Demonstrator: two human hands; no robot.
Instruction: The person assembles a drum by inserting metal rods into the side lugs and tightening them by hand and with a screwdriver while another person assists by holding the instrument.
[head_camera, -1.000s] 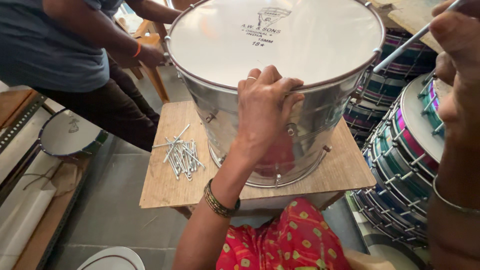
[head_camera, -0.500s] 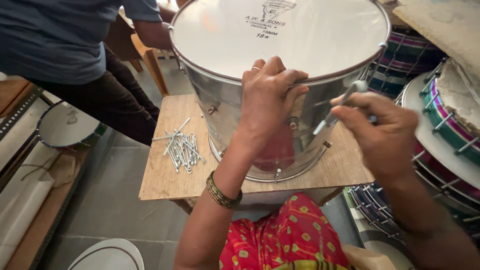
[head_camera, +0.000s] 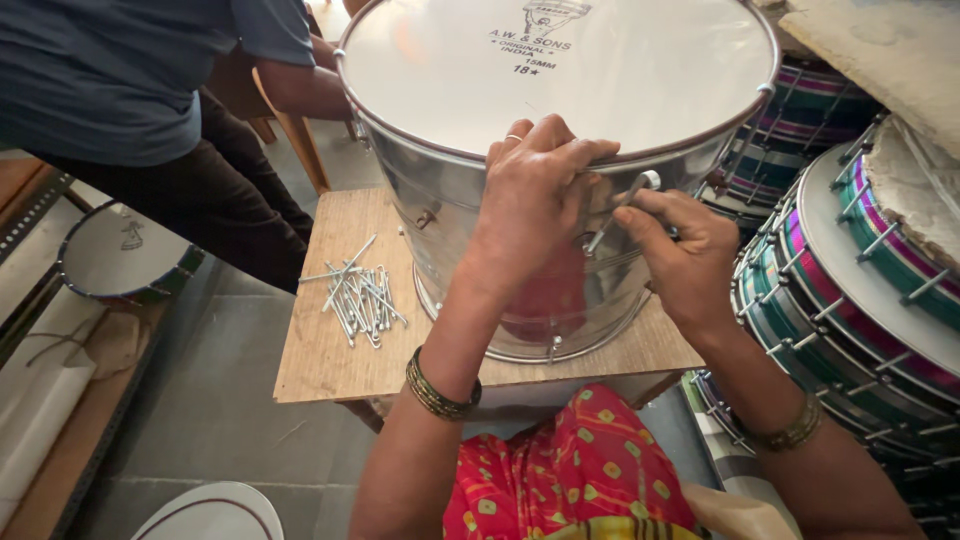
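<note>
The metal tension rod (head_camera: 618, 212) sits against the side of the steel drum (head_camera: 520, 240), just under the rim, slanted w/ its upper end toward the hoop. Your right hand (head_camera: 680, 258) pinches it between thumb and fingertips: closed, grasping the rod near its top. Your left hand (head_camera: 530, 205) is clamped over the drum's near rim, fingers curled onto the white drumhead (head_camera: 560, 70), palm against the shell: closed grip on the drum.

The drum stands upright on a small wooden table (head_camera: 330, 370), occupying the right half and overhanging the far edge. Its shiny shell reflects red cloth low down. Lugs show along the shell; one lies just left of your left hand.

A loose pile of spare rods (head_camera: 358, 293) lies on the table's left half, near the drum base but apart from it, approx. mid-way between near and far edges.

Both wrists carry bangles. Red patterned cloth (head_camera: 570, 480) covers your lap below the table's near edge.

Right of the table: stacked drums w/ striped shells (head_camera: 850, 310), close to your right forearm. Left of the table, on the floor side: a small drum (head_camera: 125, 250) resting on a low wooden shelf. A second person in a blue shirt (head_camera: 130, 70) stands at the table's far-left corner, one arm reaching toward the drum's far side; that hand is hidden.
</note>
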